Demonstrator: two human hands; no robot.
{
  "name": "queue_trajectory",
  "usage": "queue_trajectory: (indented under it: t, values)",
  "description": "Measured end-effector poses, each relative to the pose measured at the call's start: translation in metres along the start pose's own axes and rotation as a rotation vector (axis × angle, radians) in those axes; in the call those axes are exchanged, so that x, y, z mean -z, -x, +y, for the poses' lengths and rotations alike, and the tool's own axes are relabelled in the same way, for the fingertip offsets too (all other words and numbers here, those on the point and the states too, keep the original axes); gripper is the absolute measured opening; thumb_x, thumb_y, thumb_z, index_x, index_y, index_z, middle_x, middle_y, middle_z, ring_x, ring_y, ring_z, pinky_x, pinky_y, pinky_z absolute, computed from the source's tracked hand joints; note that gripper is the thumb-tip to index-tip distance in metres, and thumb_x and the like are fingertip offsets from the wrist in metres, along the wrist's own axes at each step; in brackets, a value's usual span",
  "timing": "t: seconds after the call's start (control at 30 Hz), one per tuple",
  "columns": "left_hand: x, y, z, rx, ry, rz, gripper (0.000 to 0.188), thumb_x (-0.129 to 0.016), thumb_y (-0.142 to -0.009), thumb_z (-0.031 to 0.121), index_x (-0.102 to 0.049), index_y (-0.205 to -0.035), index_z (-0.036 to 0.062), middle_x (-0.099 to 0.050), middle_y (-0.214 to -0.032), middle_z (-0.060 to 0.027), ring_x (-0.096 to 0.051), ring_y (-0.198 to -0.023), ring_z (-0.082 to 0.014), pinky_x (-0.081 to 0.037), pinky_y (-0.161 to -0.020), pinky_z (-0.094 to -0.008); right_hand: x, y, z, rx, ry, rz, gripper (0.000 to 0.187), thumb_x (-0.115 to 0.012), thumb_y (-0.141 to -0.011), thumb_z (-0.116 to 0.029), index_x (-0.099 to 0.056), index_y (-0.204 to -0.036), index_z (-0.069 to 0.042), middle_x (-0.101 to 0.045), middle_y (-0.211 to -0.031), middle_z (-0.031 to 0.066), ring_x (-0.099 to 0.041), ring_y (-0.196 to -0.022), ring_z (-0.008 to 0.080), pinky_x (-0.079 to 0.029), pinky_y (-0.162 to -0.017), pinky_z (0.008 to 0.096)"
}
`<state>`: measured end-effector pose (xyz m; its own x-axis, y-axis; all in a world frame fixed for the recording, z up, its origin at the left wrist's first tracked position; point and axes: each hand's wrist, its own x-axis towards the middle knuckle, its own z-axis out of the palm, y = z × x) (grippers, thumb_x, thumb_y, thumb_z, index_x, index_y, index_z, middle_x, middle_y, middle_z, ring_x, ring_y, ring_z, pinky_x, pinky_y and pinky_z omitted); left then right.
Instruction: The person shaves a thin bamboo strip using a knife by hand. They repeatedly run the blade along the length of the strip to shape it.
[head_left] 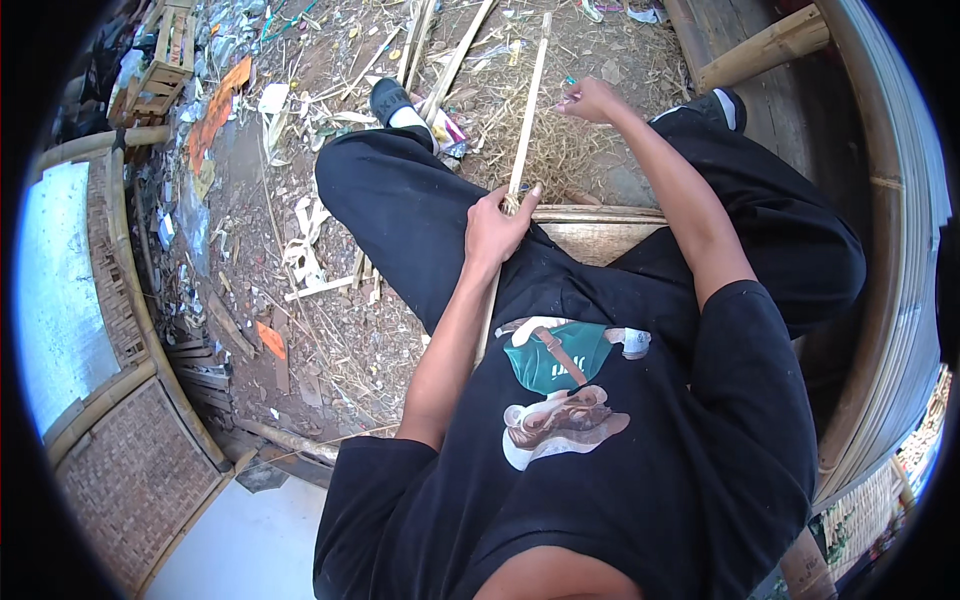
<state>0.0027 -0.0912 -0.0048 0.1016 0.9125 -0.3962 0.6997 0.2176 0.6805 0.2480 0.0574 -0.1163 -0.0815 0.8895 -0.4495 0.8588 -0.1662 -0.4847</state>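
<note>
My left hand (496, 232) is closed around a long, pale bamboo strip (531, 110) at my lap. The strip runs from beside my left forearm, through the fingers, to the far edge of the view. Out past my knees, my right hand (592, 102) is raised to the right of the strip and apart from it. Its fingers are curled together, and whatever they may hold is too small to make out. Between my legs, below the hands, lies a wooden board (600, 238). Thin curled shavings (520, 150) cover the ground beyond it.
Several more bamboo strips (455, 60) lie on the littered ground near my left foot. Orange scraps (215, 115) and a slatted wooden crate (165, 50) are at the far left. Bamboo framing (885, 220) curves along the right, and a woven panel (130, 450) stands left.
</note>
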Motion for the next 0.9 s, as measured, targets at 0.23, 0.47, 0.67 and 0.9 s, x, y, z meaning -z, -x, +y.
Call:
queue_trajectory:
  t: [0.23,0.47,0.67,0.9]
  values:
    - [0.008,-0.003,-0.006,0.197,0.395,-0.094,0.045,-0.049,-0.096,0.039,-0.065,-0.085,-0.0020,-0.049,-0.051,-0.0013,-0.049,-0.043,-0.0090,-0.040,-0.041,-0.0281,0.006,-0.015,-0.024,-0.074,-0.292,0.229,0.029,-0.072,-0.072,-0.035,-0.073,-0.093,-0.015,-0.070,-0.096,0.0117,-0.066,-0.093,0.0259,-0.050,-0.088,0.0346]
    - [0.011,-0.003,-0.008,0.190,0.465,-0.109,0.038,-0.059,-0.092,0.036,-0.063,-0.084,-0.0009,-0.049,-0.053,0.0020,-0.045,-0.042,-0.0063,-0.038,-0.038,-0.0236,0.015,-0.010,-0.048,-0.285,-0.430,0.077,0.032,-0.070,-0.076,-0.038,-0.072,-0.092,-0.011,-0.070,-0.097,0.0086,-0.063,-0.095,0.0194,-0.050,-0.086,0.0331]
    - [0.019,-0.005,-0.003,0.117,0.266,-0.083,0.038,-0.068,-0.086,0.036,-0.063,-0.079,-0.0009,-0.053,-0.054,0.0003,-0.049,-0.046,-0.0057,-0.038,-0.042,-0.0234,0.012,0.001,-0.075,-0.295,-0.669,0.082,0.032,-0.074,-0.077,-0.036,-0.066,-0.076,-0.005,-0.061,-0.071,0.0022,-0.032,-0.045,0.0060,-0.031,-0.045,0.0263]
    - [0.029,-0.024,-0.014,0.071,0.211,-0.120,0.045,-0.068,-0.084,0.043,-0.061,-0.068,0.0017,-0.055,-0.054,-0.0016,-0.049,-0.046,-0.0074,-0.038,-0.045,-0.0251,0.007,-0.005,-0.072,-0.240,-0.911,0.041,0.031,-0.077,-0.076,-0.034,-0.064,-0.074,-0.006,-0.056,-0.065,-0.0004,-0.033,-0.046,0.0058,-0.026,-0.043,0.0270]
